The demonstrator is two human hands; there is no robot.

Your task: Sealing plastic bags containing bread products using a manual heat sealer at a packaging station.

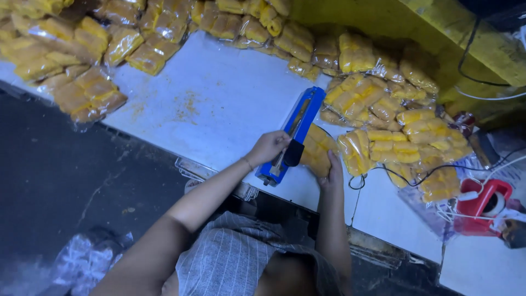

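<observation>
The left hand [267, 147] is closed over the black handle [293, 153] of a blue heat sealer [291, 135], the fingers being wrapped down onto the handle so that the sealer's long arm is pressed flat. The sealer is a narrow, hard-edged bar, laid slantwise near the front edge of the white table [219, 98]. The right hand [332, 171] is laid flat and mostly open on a clear plastic packet [318, 151] of yellow cakes; the fingers are stretched along the packet's near end rather than curled round it. The packet lies just beside the sealer on its right, its edge tucked under the sealer's arm.

The packets are made of glossy, crinkled film, and rows of soft, oblong yellow pieces are seen through it. A heap of packets [394, 115] is stacked to the right of the sealer, and more packets [76, 60] are spread across the far left of the table. Crumbs [186, 107] are scattered on the smooth tabletop. A red tape dispenser [482, 204] is seen at the right, among white and black cables.
</observation>
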